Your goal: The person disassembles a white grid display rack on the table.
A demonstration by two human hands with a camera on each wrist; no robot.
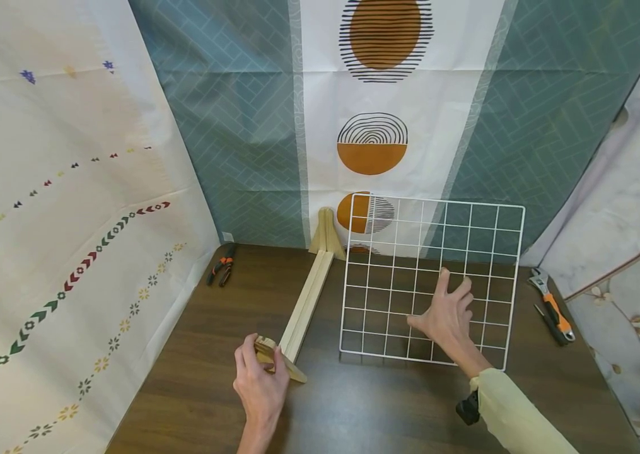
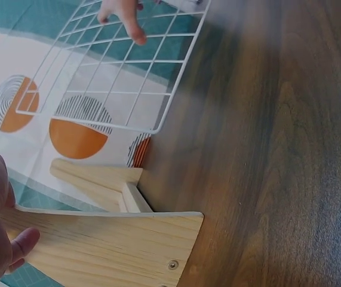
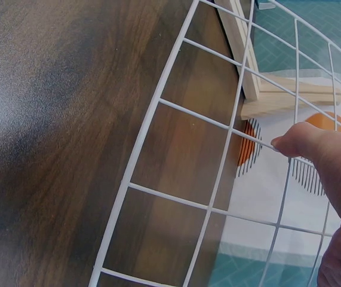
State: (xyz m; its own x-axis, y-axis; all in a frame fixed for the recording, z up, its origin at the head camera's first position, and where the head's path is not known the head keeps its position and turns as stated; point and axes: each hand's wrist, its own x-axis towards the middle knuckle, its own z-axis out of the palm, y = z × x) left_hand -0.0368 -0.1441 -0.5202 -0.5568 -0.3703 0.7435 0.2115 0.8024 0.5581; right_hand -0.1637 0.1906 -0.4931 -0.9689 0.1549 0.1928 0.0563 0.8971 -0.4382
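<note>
My left hand [image 1: 260, 381] grips the near wooden end piece [image 2: 110, 239] of a stand, its thumb on one face. Two screws show low on that piece in the left wrist view. From it a pale wooden rail [image 1: 309, 306] runs back to a matching far end piece [image 1: 326, 232]. To the right, my right hand [image 1: 449, 315] holds a white wire grid panel [image 1: 437, 200], fingers spread across its squares. The panel stands tilted above the table. In the right wrist view the thumb [image 3: 307, 142] presses on a wire; the other fingertips are hidden there.
Pliers [image 1: 222, 265] with orange and black handles lie at the back left. At the right edge are an adjustable wrench [image 1: 552, 306] and a dark-handled tool [image 1: 551, 325]. Patterned curtains [image 1: 229, 126] hang behind the brown table [image 1: 183, 391] and at both sides.
</note>
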